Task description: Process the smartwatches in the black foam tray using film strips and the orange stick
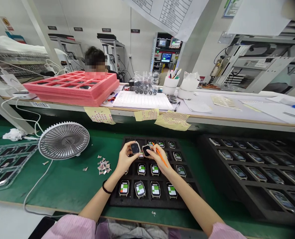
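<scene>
Left hand (pixel 126 158) grip closed on a pale-framed rectangular smartwatch (pixel 135 148), held raised above the black foam tray (pixel 113 196); right hand (pixel 159 160) grip closed on a second, dark-faced watch (pixel 146 150) and an orange plastic pick (pixel 163 160), both kept over the tray's far cells for working access.

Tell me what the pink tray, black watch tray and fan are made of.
The pink tray looks like matte foam, with soft cut edges. The black watch tray seems matte foam too, with cut pockets. The fan looks like grey plastic, though its sheen leaves metal possible.
</scene>
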Demonstrator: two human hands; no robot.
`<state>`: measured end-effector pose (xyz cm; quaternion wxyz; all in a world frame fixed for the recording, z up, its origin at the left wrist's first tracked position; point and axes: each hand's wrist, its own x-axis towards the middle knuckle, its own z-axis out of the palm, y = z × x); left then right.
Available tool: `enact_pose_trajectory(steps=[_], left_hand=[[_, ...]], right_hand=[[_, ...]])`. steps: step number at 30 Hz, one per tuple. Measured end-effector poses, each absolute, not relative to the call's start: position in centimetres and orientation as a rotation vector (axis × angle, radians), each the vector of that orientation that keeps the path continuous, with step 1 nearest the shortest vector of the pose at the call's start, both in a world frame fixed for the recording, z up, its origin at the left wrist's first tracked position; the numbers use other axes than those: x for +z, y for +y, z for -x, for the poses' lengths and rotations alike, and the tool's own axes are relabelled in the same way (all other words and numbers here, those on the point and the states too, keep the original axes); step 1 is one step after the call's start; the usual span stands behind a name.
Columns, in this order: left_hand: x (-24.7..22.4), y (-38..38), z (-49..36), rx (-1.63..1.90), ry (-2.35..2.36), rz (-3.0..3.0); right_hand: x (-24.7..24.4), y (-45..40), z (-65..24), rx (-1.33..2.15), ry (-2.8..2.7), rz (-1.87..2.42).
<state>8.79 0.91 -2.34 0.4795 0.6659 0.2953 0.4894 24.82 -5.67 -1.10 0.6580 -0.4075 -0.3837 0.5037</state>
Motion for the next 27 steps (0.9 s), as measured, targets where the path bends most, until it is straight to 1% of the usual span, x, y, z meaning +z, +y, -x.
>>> enact_pose_trajectory(steps=[6,10,12,14,21,27], left_hand=[[-2.7,1.2,-8.6,1.166,0.734,-1.655],[-3.9,3.3,-8.2,1.132,0.784,-1.749],[-4.6,5.0,-8.2,1.11,0.855,-1.9],[-5.1,6.8,-8.4,1.078,0.916,-2.066],[-5.4,10.0,-8.4,0.9,0.939,-2.346],[-5.7,10.1,-6.9,0.74,0.973,-2.533]], right_hand=[[-2.1,-5.3,-25.3,1.089,-0.924,0.963],[-3.3,-3.9,-26.2,0.794,-1.123,1.156],[-3.5,-2.7,-26.6,0.632,-1.232,1.245],[-3.5,-1.0,-26.6,0.548,-1.299,1.285],[-3.8,4.2,-24.8,0.431,-1.347,1.4],[-4.6,4.3,-25.5,0.376,-1.394,1.53]])
